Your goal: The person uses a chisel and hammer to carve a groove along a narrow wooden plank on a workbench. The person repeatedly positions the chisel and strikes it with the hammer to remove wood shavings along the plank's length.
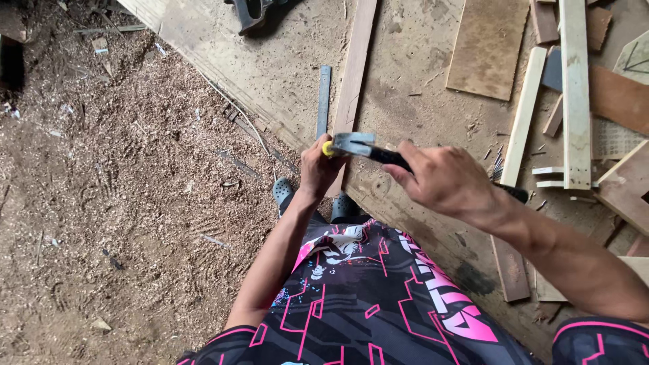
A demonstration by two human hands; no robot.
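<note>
— Head view first: where do we have the hammer (368,150)?

— In our right hand (443,177), grip clamped round the dark handle. The steel head points left, toward our left hand (319,167), and sits almost touching those fingers.

— And the left grip?

— Closed, fingers pinched together round something small with a yellow tip (327,149). We cannot tell what it is; the hammer head covers most of it.

— Which way does the handle run?

— From upper left to lower right, nearly level across the picture. Its black butt (518,195) shows past our right wrist. So the head lies left of the right grip, and the left hand is the nearer one to the head.

— What lies beneath?

— A long thin strip (354,74) runs from the top edge down to our left hand, almost upright in the picture. Just left of it lies a grey metal ruler (324,98), parallel and near. Both rest on the plywood tabletop (412,101).

— Anything crowding us on the right?

— Pale battens: one slanted (523,115), one wider (575,88) with short crosspieces. A few nails (497,165) lie between them and our right hand. A brown board (488,44) lies farther up.

— And the left side?

— Sawdust floor (115,189), well apart from the strip. Our feet in grey clogs (282,190) stand at the tabletop's edge, under our left wrist.

— Does anything stand between hammer head and strip?

— Only our left fingers and the yellow-tipped piece.
</note>
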